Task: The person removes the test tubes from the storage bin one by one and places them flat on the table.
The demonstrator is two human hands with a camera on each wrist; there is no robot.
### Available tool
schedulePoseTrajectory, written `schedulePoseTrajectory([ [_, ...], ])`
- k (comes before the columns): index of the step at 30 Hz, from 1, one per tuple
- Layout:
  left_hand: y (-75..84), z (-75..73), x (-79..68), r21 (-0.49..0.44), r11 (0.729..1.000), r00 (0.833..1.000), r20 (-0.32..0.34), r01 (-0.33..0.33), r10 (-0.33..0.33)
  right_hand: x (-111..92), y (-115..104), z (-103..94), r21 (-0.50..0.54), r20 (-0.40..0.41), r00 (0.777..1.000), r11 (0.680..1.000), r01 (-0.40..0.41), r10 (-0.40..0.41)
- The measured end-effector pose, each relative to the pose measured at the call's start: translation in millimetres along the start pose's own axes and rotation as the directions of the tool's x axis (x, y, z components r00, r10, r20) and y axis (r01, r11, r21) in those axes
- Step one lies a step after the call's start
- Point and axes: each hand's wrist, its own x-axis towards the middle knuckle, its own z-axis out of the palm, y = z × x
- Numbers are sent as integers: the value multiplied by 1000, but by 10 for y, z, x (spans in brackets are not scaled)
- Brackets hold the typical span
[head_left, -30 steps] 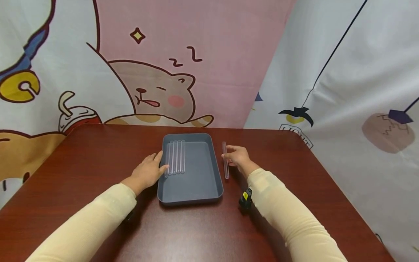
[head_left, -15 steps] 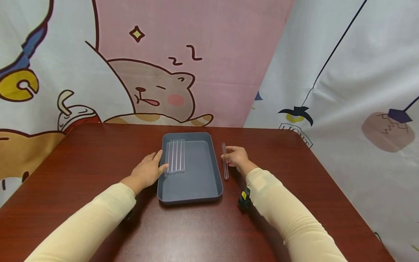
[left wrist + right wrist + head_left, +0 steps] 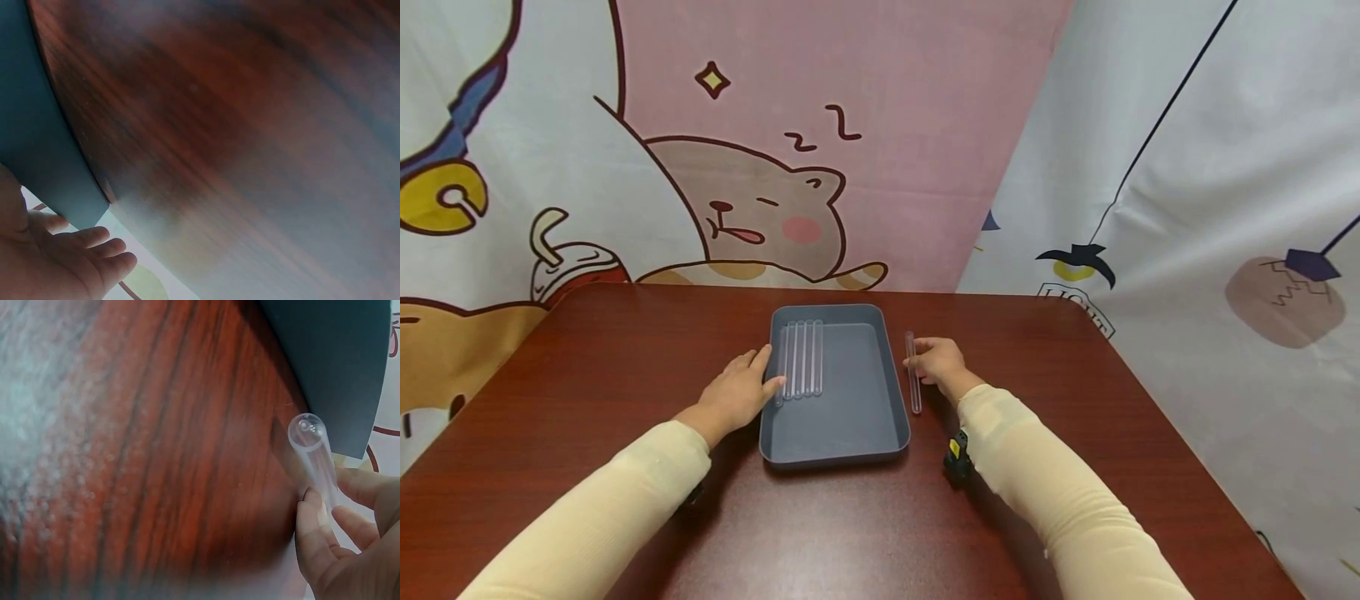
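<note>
Right hand: fingers pinching a clear tube
Left hand: fingers loosely spread at gray tray's edge
Inside tray: five parallel tubes

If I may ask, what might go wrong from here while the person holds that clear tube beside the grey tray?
The held tube could slip, as the right hand seems to pinch it only in its fingers. It might also knock against the grey tray close beside it. Such a bump could perhaps set the row of tubes inside rolling.
</note>
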Motion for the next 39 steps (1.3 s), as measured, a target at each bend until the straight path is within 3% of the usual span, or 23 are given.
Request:
schedulePoseTrajectory([
  [7, -4, 0, 0, 2, 1000, 1000, -1, 0, 0, -4, -23, 2, -94, 5, 999, 995, 37, -36],
  [12, -4, 1, -3, 6, 1000, 1000, -6, -8, 8, -26, -62, 2, -228, -5, 998, 972, 64, -67],
  [20, -4, 2, -5, 6, 1000, 1000, -12, -12, 12, -38, -77, 20, -328, -23, 995, 941, 83, -96],
  [26, -6, 5, 0, 2, 1000, 1000, -10, -15, 15, -20, -65, 17, -346, -22, 995, 934, 83, -97],
  [39, -15, 14, 1, 4, 1000, 1000, -18, -20, 20, -4, -50, -1, -251, -31, 997, 966, 62, -72],
])
